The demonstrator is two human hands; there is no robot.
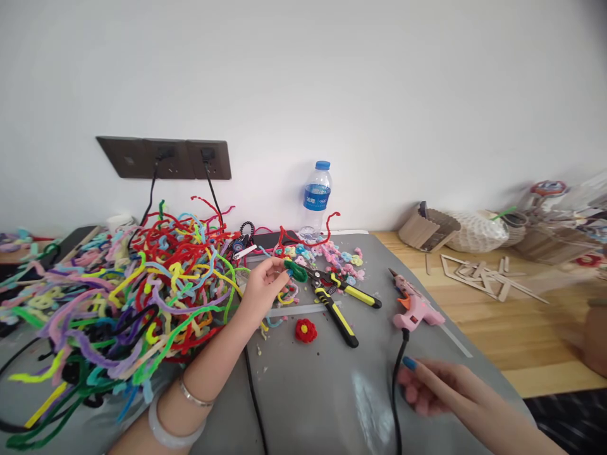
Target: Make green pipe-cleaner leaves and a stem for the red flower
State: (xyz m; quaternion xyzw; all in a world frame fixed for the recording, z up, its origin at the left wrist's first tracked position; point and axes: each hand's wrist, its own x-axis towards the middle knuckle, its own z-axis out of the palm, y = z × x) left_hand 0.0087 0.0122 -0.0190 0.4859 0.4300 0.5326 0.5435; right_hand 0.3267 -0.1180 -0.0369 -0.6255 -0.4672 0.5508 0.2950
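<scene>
My left hand (265, 284) pinches a dark green looped pipe cleaner (296, 270) between thumb and fingertips, just above the table. Right beside it lie pliers (336, 311) with yellow and black handles, spread apart. Below the pliers' jaws rests a small red pipe-cleaner flower (306, 330) with a yellow centre. At the lower right, my right hand (439, 387) is half curled, fingers loosely apart, with nothing visible in it. Its thumb is close to the black cord (397, 392) of a pink glue gun (413, 300); whether they touch, I cannot tell.
A large tangled heap of coloured pipe cleaners (142, 297) covers the left side. Small pastel flowers (327, 254) lie behind the pliers, near a water bottle (317, 197). Wooden sticks (488, 275) and a corrugated container (429, 227) are on the right. Another person's blurred arm (595, 335) shows there.
</scene>
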